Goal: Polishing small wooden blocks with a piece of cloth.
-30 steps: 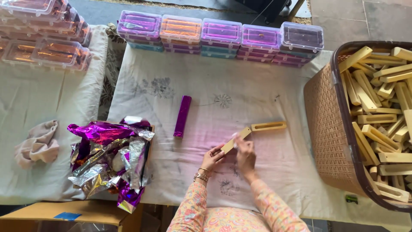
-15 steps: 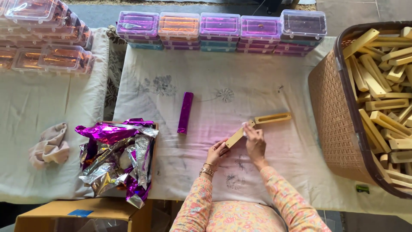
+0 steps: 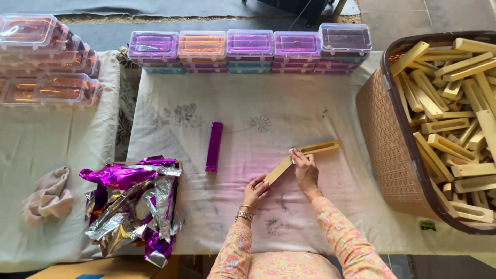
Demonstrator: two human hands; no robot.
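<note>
Since half a second ago, little has been shifted: both hands are kept on the wooden stick (image 3: 281, 168).

Left hand (image 3: 256, 190) fingers are closed on its near end; right hand (image 3: 305, 168) fingertips are pressed together on its far end, beside a slotted wooden piece (image 3: 320, 148). A purple wrapped stick (image 3: 214, 146) lies left; foil wrappers (image 3: 132, 201) further left; a basket (image 3: 382, 134) of wooden pieces stands right.

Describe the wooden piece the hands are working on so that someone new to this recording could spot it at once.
Start at the brown basket full of pale wooden pieces on the right. On the white cloth just beside it lie two wooden pieces. The one meant is the solid bar, tilted, with the left hand at its lower end and the right hand at its upper end; the slotted piece beyond it lies untouched.
</note>
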